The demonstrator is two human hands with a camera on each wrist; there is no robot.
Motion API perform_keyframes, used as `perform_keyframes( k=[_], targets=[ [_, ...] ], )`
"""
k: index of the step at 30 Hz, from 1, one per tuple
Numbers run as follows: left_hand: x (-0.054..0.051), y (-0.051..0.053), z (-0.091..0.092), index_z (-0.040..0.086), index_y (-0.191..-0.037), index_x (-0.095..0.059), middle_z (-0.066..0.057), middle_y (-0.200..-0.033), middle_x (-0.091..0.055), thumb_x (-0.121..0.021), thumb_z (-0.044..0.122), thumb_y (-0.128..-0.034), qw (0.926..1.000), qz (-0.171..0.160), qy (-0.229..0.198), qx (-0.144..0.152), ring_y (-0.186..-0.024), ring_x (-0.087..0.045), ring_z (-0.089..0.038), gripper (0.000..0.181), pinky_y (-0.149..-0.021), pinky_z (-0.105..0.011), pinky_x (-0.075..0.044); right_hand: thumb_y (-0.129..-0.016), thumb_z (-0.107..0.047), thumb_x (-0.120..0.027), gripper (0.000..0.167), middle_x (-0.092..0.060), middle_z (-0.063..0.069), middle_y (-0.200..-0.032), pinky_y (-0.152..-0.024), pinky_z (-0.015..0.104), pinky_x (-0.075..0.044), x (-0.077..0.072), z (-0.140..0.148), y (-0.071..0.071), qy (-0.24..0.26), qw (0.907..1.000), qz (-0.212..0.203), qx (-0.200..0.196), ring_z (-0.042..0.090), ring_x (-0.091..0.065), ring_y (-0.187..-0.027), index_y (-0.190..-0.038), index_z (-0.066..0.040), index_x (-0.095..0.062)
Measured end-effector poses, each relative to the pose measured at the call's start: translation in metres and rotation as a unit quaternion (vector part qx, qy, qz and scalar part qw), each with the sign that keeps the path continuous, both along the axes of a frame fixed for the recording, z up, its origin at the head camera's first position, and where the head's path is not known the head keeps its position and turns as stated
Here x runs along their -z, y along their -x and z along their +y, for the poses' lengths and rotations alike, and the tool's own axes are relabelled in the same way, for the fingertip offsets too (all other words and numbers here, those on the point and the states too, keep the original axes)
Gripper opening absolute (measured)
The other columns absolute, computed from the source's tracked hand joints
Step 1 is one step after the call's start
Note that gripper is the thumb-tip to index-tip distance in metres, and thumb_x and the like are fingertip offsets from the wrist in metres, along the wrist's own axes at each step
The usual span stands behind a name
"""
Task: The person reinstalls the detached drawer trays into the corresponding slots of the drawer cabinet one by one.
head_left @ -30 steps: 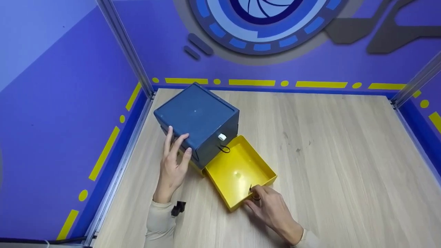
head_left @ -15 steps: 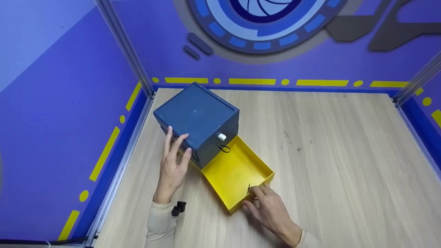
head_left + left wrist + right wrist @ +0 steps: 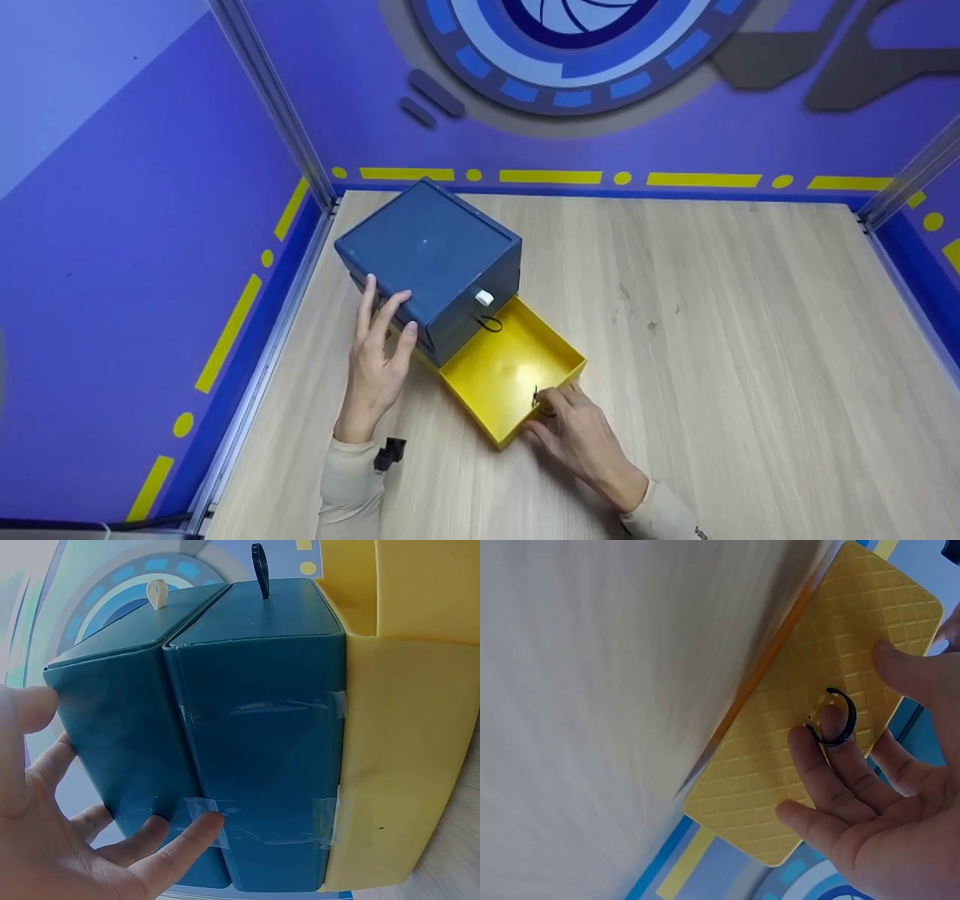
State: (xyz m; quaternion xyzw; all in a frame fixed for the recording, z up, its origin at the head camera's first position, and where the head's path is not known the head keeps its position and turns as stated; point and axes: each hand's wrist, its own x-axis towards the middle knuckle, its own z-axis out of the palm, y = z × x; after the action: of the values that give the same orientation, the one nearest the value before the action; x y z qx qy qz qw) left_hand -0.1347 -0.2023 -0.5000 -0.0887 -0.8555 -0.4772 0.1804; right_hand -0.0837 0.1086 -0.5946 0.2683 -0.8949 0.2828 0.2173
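A stacked drawer unit (image 3: pixel 424 251) has two dark blue tiers above a yellow one, held with clear tape in the left wrist view. Its yellow bottom drawer (image 3: pixel 502 375) stands partly pulled out, with nothing seen inside. My left hand (image 3: pixel 375 371) rests against the blue side, fingers spread. My right hand (image 3: pixel 585 435) is at the drawer front, its fingertips touching the gridded front panel (image 3: pixel 780 757). One finger lies within the black loop handle (image 3: pixel 851 716), and another reaches past the panel's upper edge.
A white loop tab (image 3: pixel 484 298) and a black loop (image 3: pixel 490 324) stick out from the blue drawer fronts above. The wooden table (image 3: pixel 712 360) is bordered by purple walls and metal posts (image 3: pixel 281 112).
The yellow drawer has slid further into the unit, away from the viewer, with my right hand moving along with it. My left hand keeps its place on the blue side.
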Motion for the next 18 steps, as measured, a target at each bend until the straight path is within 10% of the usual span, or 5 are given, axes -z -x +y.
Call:
perform_keyframes(
  k=[9,18],
  targets=[
    [0.001,-0.001,-0.001,0.028,-0.152,-0.059,-0.004,-0.181,-0.012,-0.061,0.025,-0.1092,1.0000,0.002,0.009,-0.003,-0.162,-0.031,-0.036,0.043,-0.120,-0.069,-0.037,-0.078,-0.023,-0.097,0.046,-0.074,0.000,-0.093,-0.101,0.064,-0.055,0.001,0.003,0.005,-0.023,0.9994,-0.024,0.010,0.015,-0.071,-0.081,-0.114,-0.010,-0.070],
    [0.000,0.000,-0.001,0.029,-0.152,-0.058,-0.002,-0.181,-0.012,-0.060,0.026,-0.1094,1.0000,-0.003,0.004,-0.001,-0.162,-0.029,-0.036,0.043,-0.121,-0.070,-0.035,-0.080,-0.023,-0.096,0.040,-0.072,0.004,-0.103,-0.079,0.041,-0.061,-0.001,0.014,0.004,-0.017,0.9993,0.014,0.029,0.021,-0.070,-0.088,-0.109,-0.011,-0.071]
  ],
)
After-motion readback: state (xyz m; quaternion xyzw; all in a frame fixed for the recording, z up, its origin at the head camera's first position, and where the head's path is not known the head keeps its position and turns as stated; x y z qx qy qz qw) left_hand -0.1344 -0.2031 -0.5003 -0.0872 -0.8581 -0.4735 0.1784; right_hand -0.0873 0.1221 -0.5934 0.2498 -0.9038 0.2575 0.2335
